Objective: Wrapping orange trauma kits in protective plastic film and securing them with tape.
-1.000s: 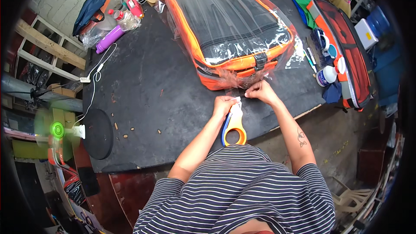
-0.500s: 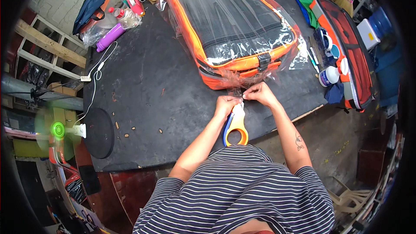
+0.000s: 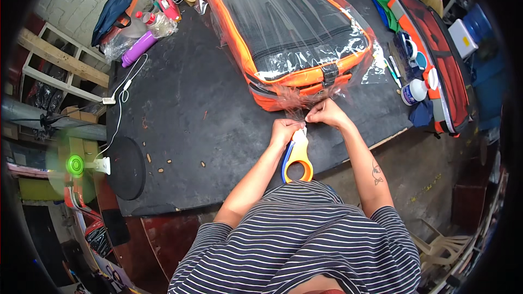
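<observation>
A black and orange bag [image 3: 294,22] lies inside a clear plastic bag [image 3: 297,57] whose near end is gathered into a bunch. At that gathered end my left hand [image 3: 285,130] is closed in a pinch on the plastic. My right hand [image 3: 328,113] is also closed, thumb and fingertips pinching the plastic just right of the left. Between my hands and my striped shirt sits a yellow and blue tape dispenser [image 3: 303,151], its ring toward me. Its upper end is at my left fingers, partly covered by them.
A black table [image 3: 180,103] carries a purple bottle [image 3: 139,48] and white cable at left. Right of the wrapped bag lie pens [image 3: 393,71], a white bottle [image 3: 415,91] and another orange-black bag [image 3: 441,60]. A green fan [image 3: 75,165] spins at the left edge.
Almost nothing differs. My right hand has shifted very slightly up while both hands keep pinching the gathered plastic; the view has tilted a little.
</observation>
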A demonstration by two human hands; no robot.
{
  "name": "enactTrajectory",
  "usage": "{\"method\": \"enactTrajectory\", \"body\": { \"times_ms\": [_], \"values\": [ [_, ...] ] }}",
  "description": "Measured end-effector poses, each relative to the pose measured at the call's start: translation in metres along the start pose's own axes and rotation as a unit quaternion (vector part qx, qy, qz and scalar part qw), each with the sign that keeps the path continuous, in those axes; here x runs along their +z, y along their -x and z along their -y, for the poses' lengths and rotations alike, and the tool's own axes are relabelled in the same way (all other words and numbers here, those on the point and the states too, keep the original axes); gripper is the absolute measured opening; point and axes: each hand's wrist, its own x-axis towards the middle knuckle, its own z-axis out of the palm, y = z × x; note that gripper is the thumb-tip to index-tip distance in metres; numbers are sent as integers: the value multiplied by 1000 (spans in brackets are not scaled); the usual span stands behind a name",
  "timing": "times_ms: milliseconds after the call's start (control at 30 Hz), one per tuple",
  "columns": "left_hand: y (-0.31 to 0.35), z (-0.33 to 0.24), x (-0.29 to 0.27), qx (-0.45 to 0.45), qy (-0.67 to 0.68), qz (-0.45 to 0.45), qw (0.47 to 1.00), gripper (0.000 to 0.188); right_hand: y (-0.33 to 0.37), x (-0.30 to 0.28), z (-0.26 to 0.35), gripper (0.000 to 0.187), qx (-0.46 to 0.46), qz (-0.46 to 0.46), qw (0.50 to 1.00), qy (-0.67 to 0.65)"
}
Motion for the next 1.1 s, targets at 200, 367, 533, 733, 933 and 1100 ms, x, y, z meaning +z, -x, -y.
{"method": "enactTrajectory", "body": {
  "times_ms": [200,367,533,733,933,1100],
  "values": [
    [-1,0,0,-6,-8,4,1000,14,-5,2,-6,14,5,-30,997,72],
    [-2,2,1,11,-9,-2,1000,13,2,7,-4,19,3,-71,994,78],
    [-4,8,0,27,-23,-13,999,13,31,8,-11,31,-51,-115,984,123],
    [-5,11,-4,39,-58,-39,997,10,62,21,-7,34,-209,-388,770,461],
    [-11,21,-3,98,-57,-64,991,12,32,61,30,29,-257,-85,962,34],
    [0,14,-5,41,-96,-22,994,9,-14,63,2,40,-223,-118,962,106]
  ]
}}
